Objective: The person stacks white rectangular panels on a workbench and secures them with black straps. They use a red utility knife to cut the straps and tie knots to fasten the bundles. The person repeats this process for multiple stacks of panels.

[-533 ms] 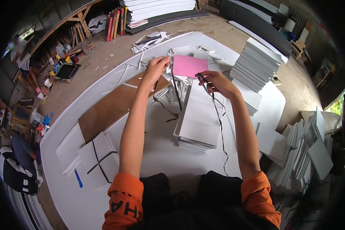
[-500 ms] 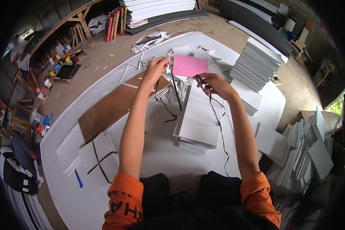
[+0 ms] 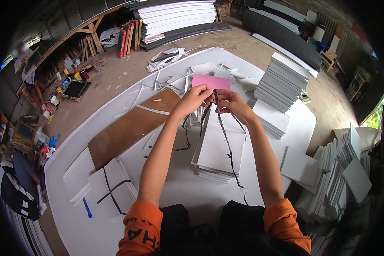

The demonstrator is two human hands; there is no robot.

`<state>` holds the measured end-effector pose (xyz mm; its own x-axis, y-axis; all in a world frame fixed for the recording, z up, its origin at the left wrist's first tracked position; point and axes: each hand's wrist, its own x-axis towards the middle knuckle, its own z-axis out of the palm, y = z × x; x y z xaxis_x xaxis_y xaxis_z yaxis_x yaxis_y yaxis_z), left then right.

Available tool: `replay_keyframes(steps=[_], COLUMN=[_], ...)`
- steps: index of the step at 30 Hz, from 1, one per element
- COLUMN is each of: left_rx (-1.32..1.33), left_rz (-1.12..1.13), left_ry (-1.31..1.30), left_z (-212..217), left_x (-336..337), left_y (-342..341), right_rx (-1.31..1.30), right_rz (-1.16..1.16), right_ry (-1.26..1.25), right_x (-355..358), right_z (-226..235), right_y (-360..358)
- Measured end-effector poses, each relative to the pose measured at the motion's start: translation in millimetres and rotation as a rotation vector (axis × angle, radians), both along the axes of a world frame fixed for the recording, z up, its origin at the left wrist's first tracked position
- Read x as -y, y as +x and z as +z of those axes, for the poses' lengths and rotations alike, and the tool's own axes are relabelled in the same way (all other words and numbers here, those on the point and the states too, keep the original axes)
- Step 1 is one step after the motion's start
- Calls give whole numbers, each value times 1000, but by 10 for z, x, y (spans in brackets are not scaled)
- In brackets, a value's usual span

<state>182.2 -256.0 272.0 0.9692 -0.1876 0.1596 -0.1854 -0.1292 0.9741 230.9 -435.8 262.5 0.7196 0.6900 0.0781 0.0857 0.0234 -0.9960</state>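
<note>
My left hand (image 3: 196, 100) and my right hand (image 3: 231, 104) meet above the far end of a stack of white sheets (image 3: 219, 143). Both are closed on a thin black strap (image 3: 224, 131), fingers pinching it close together. One long frayed end trails from the right hand down over the stack toward my lap. Another black length dangles below the left hand and curls on the table. Just beyond my fingers lies a pink sheet (image 3: 209, 80), partly covered by the hands. Whether the strap ends are joined between my fingers is hidden.
A brown board (image 3: 128, 128) lies on the white table (image 3: 79, 228) at left, near a strapped white bundle (image 3: 109, 183) and a blue cutter (image 3: 87, 208). Tall white stacks (image 3: 281, 83) stand at right, with leaning sheets (image 3: 328, 179) beyond. Another person (image 3: 27, 72) is at far left.
My hands have come together; the left moved right and nearer, the right slightly left and nearer. The strap pieces that were held apart now meet between my fingers.
</note>
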Motion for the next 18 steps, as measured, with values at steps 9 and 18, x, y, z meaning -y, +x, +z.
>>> replay_keyframes(steps=[9,18], left_rx=[-163,-108], left_rz=[174,115], left_ry=[165,-247], left_z=[111,-6], left_x=[308,228], left_y=[-13,78], right_rx=[672,361], right_rz=[-269,-233], right_ry=[-363,-415], right_x=[18,437], right_z=[213,793], right_y=[-183,-417])
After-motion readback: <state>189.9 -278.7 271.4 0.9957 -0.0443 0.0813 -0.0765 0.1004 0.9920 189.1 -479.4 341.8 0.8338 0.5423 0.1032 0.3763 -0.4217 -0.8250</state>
